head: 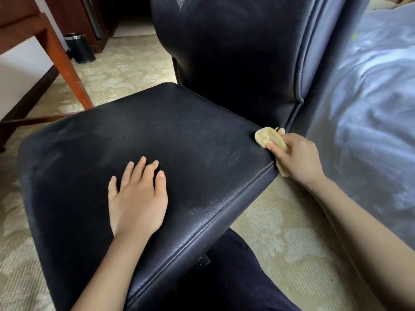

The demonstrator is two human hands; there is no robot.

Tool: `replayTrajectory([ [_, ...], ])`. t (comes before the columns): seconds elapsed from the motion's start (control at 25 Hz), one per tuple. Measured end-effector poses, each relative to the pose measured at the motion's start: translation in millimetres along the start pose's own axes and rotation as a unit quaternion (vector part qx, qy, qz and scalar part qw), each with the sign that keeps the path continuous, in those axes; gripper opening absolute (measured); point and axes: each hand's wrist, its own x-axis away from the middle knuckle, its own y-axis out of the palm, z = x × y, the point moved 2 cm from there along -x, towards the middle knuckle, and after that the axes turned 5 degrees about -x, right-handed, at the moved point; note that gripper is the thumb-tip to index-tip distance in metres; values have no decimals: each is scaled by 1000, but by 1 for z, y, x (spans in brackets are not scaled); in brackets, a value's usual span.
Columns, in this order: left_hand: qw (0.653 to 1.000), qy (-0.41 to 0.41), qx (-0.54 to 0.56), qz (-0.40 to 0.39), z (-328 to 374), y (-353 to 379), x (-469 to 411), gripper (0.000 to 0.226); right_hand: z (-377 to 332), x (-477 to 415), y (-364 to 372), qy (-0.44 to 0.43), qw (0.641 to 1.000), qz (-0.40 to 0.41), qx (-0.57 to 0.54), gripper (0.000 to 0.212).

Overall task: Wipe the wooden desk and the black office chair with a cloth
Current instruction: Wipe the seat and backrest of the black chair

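While flat on the chair seat [184, 140], left hand [138, 196] open; right hand [298, 156] gripping cloth [267, 136] beside bedding [370, 108].

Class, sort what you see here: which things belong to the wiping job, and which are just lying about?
Job in hand:
yellow cloth, held in the right hand
black chair seat, left hand resting flat on it
wooden desk leg

Lying about:
black bin
white bedding

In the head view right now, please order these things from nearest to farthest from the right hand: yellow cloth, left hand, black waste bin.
1. The yellow cloth: gripped in the right hand, at the seat's back right corner.
2. The left hand: flat on the seat, to the left.
3. The black waste bin: on the carpet, far upper left.
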Motion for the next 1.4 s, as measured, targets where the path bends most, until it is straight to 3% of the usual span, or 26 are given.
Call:
replayTrajectory([
  [0.12, 1000, -4, -6, 0, 5, 2, 2, 51, 1, -23, 9, 53, 998, -6, 16, 33],
  [0.24, 1000, -9, -7, 2, 9, 2, 3, 52, -8, -19, 16, 39, 998, 7, 41, 32],
  [0.4, 1000, -14, -13, 8, 10, 3, 2, 52, -47, 24, 12, -95, 995, 8, -13, 24],
  [0.52, 1000, -12, -12, 4, 10, 3, 2, 52, -84, 70, 20, -168, 980, -45, -95, 14],
  [0.68, 1000, -7, -5, -5, 8, 2, 3, 52, -117, 131, 36, -255, 947, -114, -158, 18],
  [0.84, 1000, -4, 1, -4, 7, 0, 3, 52, -104, 134, 33, -314, 932, -109, -144, 26],
  [1.08, 1000, 1, -8, -8, 4, 0, 1, 50, -39, 83, 13, -214, 974, -41, -60, 33],
  [1.24, 1000, 2, -19, -12, 6, 1, 1, 51, 0, 51, 2, -106, 992, -5, -68, 28],
  [1.4, 1000, 2, -22, -16, 8, 1, 2, 52, 14, 25, 4, -102, 993, 5, -52, 25],
])
